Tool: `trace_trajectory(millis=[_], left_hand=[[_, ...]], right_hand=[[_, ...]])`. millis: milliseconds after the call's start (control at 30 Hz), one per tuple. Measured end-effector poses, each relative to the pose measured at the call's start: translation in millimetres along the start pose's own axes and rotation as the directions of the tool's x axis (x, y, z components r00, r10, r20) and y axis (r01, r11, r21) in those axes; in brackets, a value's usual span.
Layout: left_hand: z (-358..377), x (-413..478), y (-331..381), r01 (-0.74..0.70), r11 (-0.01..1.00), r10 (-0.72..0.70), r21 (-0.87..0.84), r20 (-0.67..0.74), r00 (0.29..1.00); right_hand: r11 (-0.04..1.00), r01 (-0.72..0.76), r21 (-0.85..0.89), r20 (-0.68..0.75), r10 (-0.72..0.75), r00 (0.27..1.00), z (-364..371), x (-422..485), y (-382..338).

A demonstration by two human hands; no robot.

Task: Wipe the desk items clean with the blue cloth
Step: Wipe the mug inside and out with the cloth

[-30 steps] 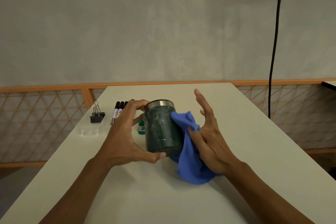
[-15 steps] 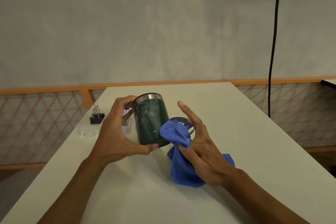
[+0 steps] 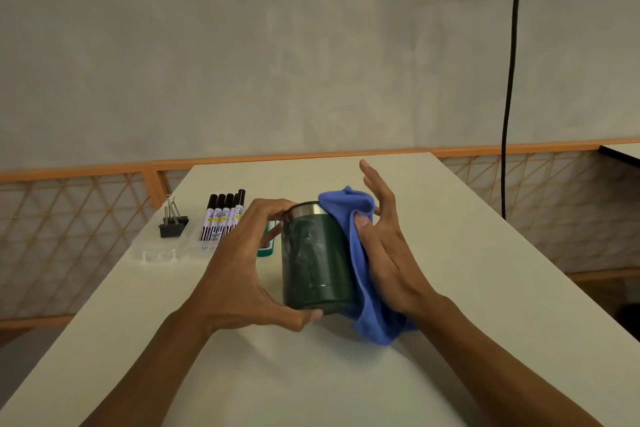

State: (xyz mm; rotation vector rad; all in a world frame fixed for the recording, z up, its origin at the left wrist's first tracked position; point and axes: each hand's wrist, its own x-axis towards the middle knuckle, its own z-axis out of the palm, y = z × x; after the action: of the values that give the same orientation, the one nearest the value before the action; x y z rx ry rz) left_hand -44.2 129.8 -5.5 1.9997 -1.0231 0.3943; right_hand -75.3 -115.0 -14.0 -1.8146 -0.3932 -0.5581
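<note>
Gripping the cup [image 3: 315, 263] upright, the left hand [image 3: 242, 274] curls fingers over the rim, thumb at the base; the right hand [image 3: 384, 253], fingers straight, presses the cloth [image 3: 360, 270] against the cup's right wall, so the next stroke likely runs along its vertical axis. Markers [image 3: 225, 218] and a clip [image 3: 173, 224] lie beyond the left hand, out of the way

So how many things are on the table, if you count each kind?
Markers: 5
Binder clip: 1
Green cup: 1
Blue cloth: 1
Small green thing: 1
Clear plastic piece: 1
Total: 10
</note>
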Motion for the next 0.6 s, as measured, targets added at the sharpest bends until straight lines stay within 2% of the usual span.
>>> trace_trajectory(millis=[67, 200, 400, 467, 600], left_hand=[[-1.0, 0.4, -0.2, -0.005, 1.0, 0.005, 0.006, -0.002, 1.0], [-6.2, -0.6, -2.0, 0.019, 1.0, -0.018, 0.009, -0.025, 1.0], [-25.1, -0.2, -7.8, 0.043, 0.998, -0.038, 0.041, -0.107, 0.994], [-22.8, -0.5, -6.6, 0.047, 0.998, -0.043, 0.034, -0.101, 0.994], [-12.1, -0.4, -4.7, 0.031, 0.999, -0.03, 0.043, -0.025, 0.999]], right_hand=[[0.999, -0.032, 0.034, -0.002, 0.032, 0.999, 2.2, -1.0, -3.4], [0.997, -0.008, 0.072, 0.072, 0.003, 0.997, 10.6, -11.5, -2.8], [0.966, 0.235, -0.112, 0.247, -0.202, 0.948, 6.3, -30.7, -4.5], [0.948, 0.279, -0.151, 0.227, -0.242, 0.943, 4.0, -26.6, -7.1], [0.979, 0.151, -0.137, 0.096, -0.139, 0.986, 5.1, -14.3, 1.5]])
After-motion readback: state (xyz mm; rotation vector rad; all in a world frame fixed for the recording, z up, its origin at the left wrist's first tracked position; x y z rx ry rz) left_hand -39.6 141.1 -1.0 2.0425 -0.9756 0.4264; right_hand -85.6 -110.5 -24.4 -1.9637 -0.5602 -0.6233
